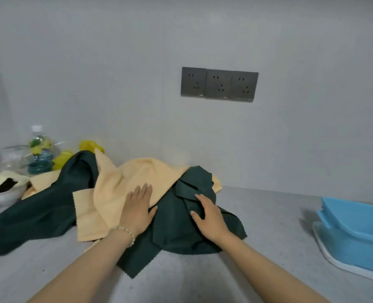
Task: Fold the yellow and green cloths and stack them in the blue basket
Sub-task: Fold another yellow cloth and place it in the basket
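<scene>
At the far left of the grey surface (268, 215) stands a white bowl (4, 199), and behind it a clear plastic bottle (39, 149) with a white cap. Next to them begins the heap. A dark green cloth (35, 215), thin and smooth, lies in long loose folds. Over it lies a pale yellow cloth (115, 182), thicker and soft like a towel, raised in a rounded hump.

The left hand (137, 208), with a bead bracelet (126, 234) on the wrist, rests flat on this yellow cloth. Its grip is fully open, the fingers are straight, and it holds nothing. To the right, a second green cloth (176, 237) is crumpled, and its cut edge looks zigzag. The right hand (207, 217) lies on a raised fold of it. The fingers are only a little bent, so its grip looks open and seems to press, not pinch.

Far right, well apart from the heap, the blue basket (356, 232) of hard plastic sits on a white tray (334, 262). No cloth shows in it.

The work seems to be at its start: the cloths are tangled and none is folded. The next move probably calls for pulling one cloth free and spreading it flat. Limp fabric drags its neighbours, so one hand should hold down the rest.
</scene>
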{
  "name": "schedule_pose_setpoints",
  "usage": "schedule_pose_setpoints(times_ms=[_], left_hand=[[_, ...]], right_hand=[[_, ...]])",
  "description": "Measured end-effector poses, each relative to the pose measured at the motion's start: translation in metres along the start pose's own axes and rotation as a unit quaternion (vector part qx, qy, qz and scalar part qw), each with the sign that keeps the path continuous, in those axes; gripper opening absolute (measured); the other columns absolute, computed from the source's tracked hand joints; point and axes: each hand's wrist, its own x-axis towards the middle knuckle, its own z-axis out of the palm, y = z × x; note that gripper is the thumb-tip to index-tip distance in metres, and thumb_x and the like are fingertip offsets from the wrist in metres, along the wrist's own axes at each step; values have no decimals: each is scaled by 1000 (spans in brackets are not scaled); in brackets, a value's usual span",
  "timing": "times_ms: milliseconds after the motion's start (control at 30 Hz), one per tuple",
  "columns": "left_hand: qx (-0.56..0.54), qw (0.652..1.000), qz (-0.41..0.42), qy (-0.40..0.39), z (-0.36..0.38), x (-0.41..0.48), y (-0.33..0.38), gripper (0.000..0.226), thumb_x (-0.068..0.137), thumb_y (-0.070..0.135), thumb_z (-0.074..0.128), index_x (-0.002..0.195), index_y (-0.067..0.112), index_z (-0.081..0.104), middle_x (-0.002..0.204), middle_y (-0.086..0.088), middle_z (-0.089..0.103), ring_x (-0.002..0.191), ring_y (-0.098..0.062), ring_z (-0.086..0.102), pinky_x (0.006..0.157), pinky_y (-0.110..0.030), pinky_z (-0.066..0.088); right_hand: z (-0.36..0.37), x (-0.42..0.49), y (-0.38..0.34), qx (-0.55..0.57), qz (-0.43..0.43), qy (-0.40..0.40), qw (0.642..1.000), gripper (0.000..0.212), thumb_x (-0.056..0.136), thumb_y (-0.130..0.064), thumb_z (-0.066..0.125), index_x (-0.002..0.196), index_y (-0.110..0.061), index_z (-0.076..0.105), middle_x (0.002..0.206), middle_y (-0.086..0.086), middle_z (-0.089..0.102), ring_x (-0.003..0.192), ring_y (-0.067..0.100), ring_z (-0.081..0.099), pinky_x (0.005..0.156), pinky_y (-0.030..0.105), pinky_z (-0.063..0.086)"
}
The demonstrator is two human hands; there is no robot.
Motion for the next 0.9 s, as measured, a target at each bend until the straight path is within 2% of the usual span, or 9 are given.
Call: schedule_pose_setpoints(times_ms=[100,200,400,467,567,700,767,833,900], left_hand=[[47,999,7,3,-3,12,-15,55,104,36,27,153,20,9,161,0,7,148,-21,6,118,-34,5],[-16,1000,12,-3,-16,16,-8,48,105,28,24,152,23,17,158,-2,20,145,-22,18,115,-30,15],[-167,985,42,4,-56,-16,68,44,105,31,20,139,19,45,127,-12,60,112,-29,55,93,-32,42],[-223,972,75,20,-70,-30,100,42,105,29,22,130,18,53,123,-11,63,112,-30,56,95,-37,43],[-337,934,122,3,-90,-54,140,40,104,29,25,122,17,59,120,-8,65,113,-25,56,98,-34,41],[-434,885,159,-55,-94,-72,156,37,99,49,28,93,39,63,95,12,69,91,-10,61,86,-35,47],[-436,891,127,-4,-86,-70,143,36,96,54,31,109,40,62,109,12,68,99,-9,62,90,-32,47],[-337,937,87,28,-70,-65,123,46,99,50,31,136,29,48,137,9,53,123,-12,50,101,-29,39],[-196,977,46,-66,-48,-63,103,59,100,50,27,151,21,20,157,2,25,141,-21,28,113,-34,25]], right_hand=[[23,22,-11,-66,2,-41,997,57,98,-39,44,150,-25,22,158,-2,15,145,13,12,120,35,6],[25,28,-18,-43,-7,-31,999,54,99,-38,42,149,-22,25,157,-2,19,145,13,14,120,35,7],[-28,21,-32,205,84,35,975,42,99,-43,39,129,-16,54,138,-2,52,126,13,47,107,26,32],[-46,15,-32,315,143,8,938,43,99,-46,36,125,-17,55,133,4,56,115,16,56,102,31,41],[-66,-4,-26,505,220,-70,831,53,97,-56,32,130,-19,51,125,10,60,108,27,61,95,40,48],[-89,-26,-4,609,258,-9,750,58,93,-60,38,119,-13,57,92,12,68,82,28,67,70,37,53],[-100,-35,8,584,273,35,763,47,92,-56,42,97,-12,60,74,7,68,67,22,67,63,29,55],[-109,-44,19,549,276,23,789,28,86,-41,57,82,-14,58,65,3,63,61,19,62,59,27,53],[-112,-52,31,440,280,-6,853,17,87,-26,64,92,-10,66,78,5,72,70,20,68,60,29,52]])
